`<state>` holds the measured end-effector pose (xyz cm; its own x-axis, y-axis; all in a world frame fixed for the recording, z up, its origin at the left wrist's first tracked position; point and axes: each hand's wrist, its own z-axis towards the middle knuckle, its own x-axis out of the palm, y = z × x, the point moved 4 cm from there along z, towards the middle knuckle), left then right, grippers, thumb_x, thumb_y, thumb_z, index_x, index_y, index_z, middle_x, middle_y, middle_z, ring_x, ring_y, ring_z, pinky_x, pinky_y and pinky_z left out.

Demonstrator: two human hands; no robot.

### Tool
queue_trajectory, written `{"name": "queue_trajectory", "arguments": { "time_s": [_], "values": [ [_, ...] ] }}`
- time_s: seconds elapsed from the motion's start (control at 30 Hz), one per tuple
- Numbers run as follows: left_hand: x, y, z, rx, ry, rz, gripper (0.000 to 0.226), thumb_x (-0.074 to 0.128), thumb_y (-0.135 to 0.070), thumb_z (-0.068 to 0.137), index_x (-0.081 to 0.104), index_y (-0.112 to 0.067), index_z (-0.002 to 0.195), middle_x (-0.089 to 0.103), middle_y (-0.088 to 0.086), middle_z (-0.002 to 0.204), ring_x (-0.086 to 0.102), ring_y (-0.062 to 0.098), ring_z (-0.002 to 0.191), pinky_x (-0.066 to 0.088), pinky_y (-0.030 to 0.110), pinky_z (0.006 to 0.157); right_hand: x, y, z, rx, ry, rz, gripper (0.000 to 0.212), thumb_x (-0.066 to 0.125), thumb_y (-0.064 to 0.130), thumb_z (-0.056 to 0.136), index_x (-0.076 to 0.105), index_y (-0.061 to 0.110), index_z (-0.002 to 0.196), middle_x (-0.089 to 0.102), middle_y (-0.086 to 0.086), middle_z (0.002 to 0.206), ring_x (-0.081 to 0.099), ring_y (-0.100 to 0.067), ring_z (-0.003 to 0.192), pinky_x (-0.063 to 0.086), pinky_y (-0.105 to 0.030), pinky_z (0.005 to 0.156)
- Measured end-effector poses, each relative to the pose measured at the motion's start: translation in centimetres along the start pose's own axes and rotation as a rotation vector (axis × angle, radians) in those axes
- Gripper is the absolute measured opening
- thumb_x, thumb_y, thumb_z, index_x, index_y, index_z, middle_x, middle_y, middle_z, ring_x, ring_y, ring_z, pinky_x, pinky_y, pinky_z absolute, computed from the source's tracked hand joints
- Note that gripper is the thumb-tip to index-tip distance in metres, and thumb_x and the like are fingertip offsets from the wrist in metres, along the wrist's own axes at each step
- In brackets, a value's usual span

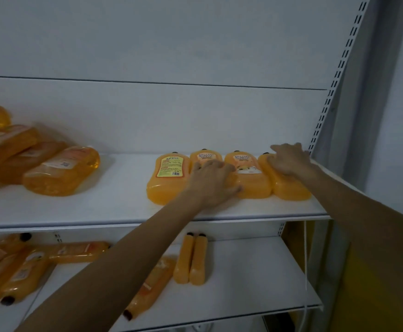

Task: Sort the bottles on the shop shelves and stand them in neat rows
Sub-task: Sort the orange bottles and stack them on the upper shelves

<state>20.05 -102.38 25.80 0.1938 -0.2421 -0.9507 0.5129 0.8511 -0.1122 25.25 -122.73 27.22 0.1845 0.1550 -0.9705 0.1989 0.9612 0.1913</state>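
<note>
Four orange bottles with black caps lie side by side at the right end of the upper shelf (104, 207), caps toward the back wall. The first bottle (165, 178) shows a yellow label. My left hand (213, 180) wraps the second bottle (204, 155), thumb against the third bottle (252, 182). My right hand (289, 161) lies on the rightmost bottle (290, 191), fingers curled over its upper edge. A loose pile of orange bottles (59, 171) lies at the shelf's left end.
The lower shelf (255, 283) holds a jumbled heap of bottles (16, 267) at left, a pair on edge (192, 259) in the middle and one bottle (152, 283) under my left forearm. A slotted upright (334, 92) and a white cord (305, 259) border the right side.
</note>
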Motion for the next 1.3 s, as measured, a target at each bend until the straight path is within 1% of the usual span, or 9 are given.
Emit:
{"name": "queue_trajectory", "arguments": {
  "time_s": [0.1, 0.37, 0.5, 0.63, 0.73, 0.87, 1.07, 1.2, 1.3],
  "values": [
    [-2.6, 2.1, -2.3, -0.004, -0.142, -0.086, 0.047, 0.047, -0.047, 0.09, 0.048, -0.023, 0.131, 0.047, 0.002, 0.14, 0.039, 0.021, 0.13, 0.028, 0.041, 0.109, -0.6, 4.5, -1.7, -0.144, -0.169, 0.256, 0.049, 0.045, 0.029, 0.096, 0.042, 0.011, 0.141, 0.046, -0.014, 0.142, 0.029, -0.034, 0.135, 0.032, -0.043, 0.107],
    [-7.7, 14.8, -16.4, -0.292, -0.309, -0.138, 0.035, 0.057, -0.03, 0.089, 0.058, -0.015, 0.121, 0.06, 0.008, 0.122, 0.053, 0.026, 0.114, 0.042, 0.037, 0.095, -0.4, 23.8, -9.2, -0.552, -0.204, 0.506, 0.047, 0.049, 0.02, 0.093, 0.045, 0.014, 0.139, 0.052, -0.01, 0.136, 0.04, -0.029, 0.128, 0.036, -0.038, 0.104],
    [-8.8, 20.6, -26.8, -0.458, -0.292, -0.134, 0.032, 0.057, -0.023, 0.089, 0.06, -0.014, 0.119, 0.061, 0.009, 0.117, 0.056, 0.023, 0.106, 0.044, 0.032, 0.085, 0.7, 32.5, -16.0, -0.676, -0.264, 0.585, 0.036, 0.053, 0.015, 0.089, 0.057, 0.012, 0.125, 0.063, -0.007, 0.114, 0.052, -0.025, 0.109, 0.041, -0.032, 0.089],
    [-9.4, 24.9, -36.0, -0.6, -0.279, -0.14, 0.029, 0.058, -0.02, 0.089, 0.062, -0.012, 0.116, 0.063, 0.01, 0.113, 0.06, 0.023, 0.099, 0.047, 0.032, 0.083, 2.9, 37.6, -22.8, -0.709, -0.281, 0.675, 0.02, 0.052, 0.012, 0.085, 0.063, 0.01, 0.101, 0.062, -0.004, 0.095, 0.055, -0.02, 0.085, 0.044, -0.031, 0.069],
    [-9.0, 27.7, -42.3, -0.69, -0.276, -0.159, 0.028, 0.06, -0.019, 0.088, 0.065, -0.008, 0.113, 0.066, 0.013, 0.11, 0.063, 0.024, 0.095, 0.047, 0.031, 0.08, 6.5, 40.7, -27.9, -0.731, -0.138, 0.676, 0.011, 0.055, 0.015, 0.087, 0.061, 0.01, 0.094, 0.06, 0.001, 0.084, 0.055, -0.018, 0.078, 0.044, -0.03, 0.065],
    [-7.1, 30.1, -49.0, -0.787, -0.237, -0.224, 0.027, 0.06, -0.015, 0.087, 0.064, -0.009, 0.112, 0.066, 0.011, 0.111, 0.062, 0.022, 0.095, 0.046, 0.029, 0.08, 13.4, 43.4, -32.8, -0.669, 0.148, 0.595, 0.011, 0.058, 0.016, 0.085, 0.063, 0.011, 0.093, 0.064, -0.003, 0.086, 0.06, -0.023, 0.085, 0.051, -0.035, 0.074],
    [-4.6, 32.5, -55.2, -0.857, -0.164, -0.254, 0.028, 0.057, -0.02, 0.089, 0.063, -0.012, 0.115, 0.062, 0.012, 0.114, 0.061, 0.024, 0.098, 0.042, 0.026, 0.079, 20.4, 45.4, -36.2, -0.585, 0.538, 0.54, 0.011, 0.061, 0.016, 0.087, 0.06, 0.011, 0.096, 0.053, 0.004, 0.082, 0.053, -0.014, 0.08, 0.041, -0.027, 0.069],
    [-3.4, 34.1, -57.6, -0.894, -0.171, -0.284, 0.029, 0.058, -0.021, 0.089, 0.064, -0.01, 0.114, 0.063, 0.013, 0.115, 0.06, 0.026, 0.099, 0.044, 0.029, 0.082, 23.3, 46.8, -36.1, -0.534, 0.623, 0.487, 0.026, 0.064, 0.018, 0.085, 0.06, 0.009, 0.109, 0.056, -0.005, 0.103, 0.056, -0.02, 0.097, 0.046, -0.028, 0.079],
    [-2.5, 35.3, -58.7, -0.898, -0.142, -0.308, 0.028, 0.058, -0.023, 0.089, 0.064, -0.009, 0.112, 0.063, 0.013, 0.115, 0.06, 0.027, 0.101, 0.044, 0.031, 0.083, 25.3, 48.2, -35.9, -0.528, 0.628, 0.482, 0.022, 0.064, 0.02, 0.084, 0.061, 0.013, 0.104, 0.058, -0.008, 0.104, 0.056, -0.018, 0.089, 0.043, -0.024, 0.069]
  ]
}}
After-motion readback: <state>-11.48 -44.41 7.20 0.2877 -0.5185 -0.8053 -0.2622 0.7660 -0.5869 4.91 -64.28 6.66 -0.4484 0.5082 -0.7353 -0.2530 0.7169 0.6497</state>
